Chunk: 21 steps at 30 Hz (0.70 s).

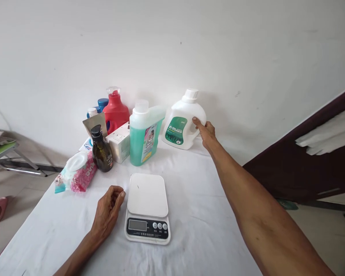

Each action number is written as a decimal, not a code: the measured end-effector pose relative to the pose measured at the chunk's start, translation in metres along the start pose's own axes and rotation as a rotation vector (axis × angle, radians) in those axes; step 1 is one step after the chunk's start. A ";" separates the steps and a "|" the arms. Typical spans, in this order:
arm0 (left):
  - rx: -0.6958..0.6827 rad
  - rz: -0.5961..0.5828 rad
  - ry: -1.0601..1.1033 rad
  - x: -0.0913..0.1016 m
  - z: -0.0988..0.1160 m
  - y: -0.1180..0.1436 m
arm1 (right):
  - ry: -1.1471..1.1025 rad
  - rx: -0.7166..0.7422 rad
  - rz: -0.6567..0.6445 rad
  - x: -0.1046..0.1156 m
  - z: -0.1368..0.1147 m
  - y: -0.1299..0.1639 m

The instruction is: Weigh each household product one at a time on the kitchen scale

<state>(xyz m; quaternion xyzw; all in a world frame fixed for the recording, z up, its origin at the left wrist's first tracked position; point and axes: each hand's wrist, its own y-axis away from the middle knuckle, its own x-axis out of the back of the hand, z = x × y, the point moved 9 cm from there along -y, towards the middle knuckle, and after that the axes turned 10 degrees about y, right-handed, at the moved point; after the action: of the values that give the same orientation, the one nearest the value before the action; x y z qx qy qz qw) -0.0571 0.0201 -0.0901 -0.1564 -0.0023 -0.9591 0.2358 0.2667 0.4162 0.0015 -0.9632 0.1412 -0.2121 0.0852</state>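
From the head camera: the right hand (207, 132) is stretched far out to the white jug (183, 123) at the back of the counter (201, 214), against the wall. Its fingers (197, 122) are wrapped on the jug's handle side, thumb on the near face, gripping it; the jug stands upright on the cloth. Just left of it stands the green bottle (143, 134), upright, its shoulder close to the jug. Nearer in, the left hand (107, 212) rests on the counter with fingers loosely curled, holding nothing, knuckles just beside the left edge of the kitchen scale (148, 207). The scale's plate is bare. Further left sit a dark bottle (102, 151), a small white box (120, 142), a red bottle (115, 111) behind, and a pack of wipes (76, 172) lying flat.
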 end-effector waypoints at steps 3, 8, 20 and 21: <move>-0.005 -0.018 -0.010 -0.001 0.000 0.000 | -0.042 0.019 -0.136 -0.007 -0.005 0.008; -0.004 -0.013 0.030 0.001 -0.005 0.001 | -0.203 -0.032 -0.051 0.001 -0.012 0.050; 0.014 0.040 0.137 0.004 -0.010 0.003 | -0.294 -0.132 0.377 0.174 0.022 0.204; 0.012 0.045 0.148 0.005 -0.011 0.002 | -0.266 -0.132 0.386 0.187 0.021 0.219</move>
<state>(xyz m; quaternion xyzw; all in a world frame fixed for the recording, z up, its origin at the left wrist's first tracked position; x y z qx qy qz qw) -0.0634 0.0149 -0.0996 -0.0839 0.0128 -0.9625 0.2576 0.3866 0.1537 0.0057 -0.9413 0.3239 -0.0534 0.0788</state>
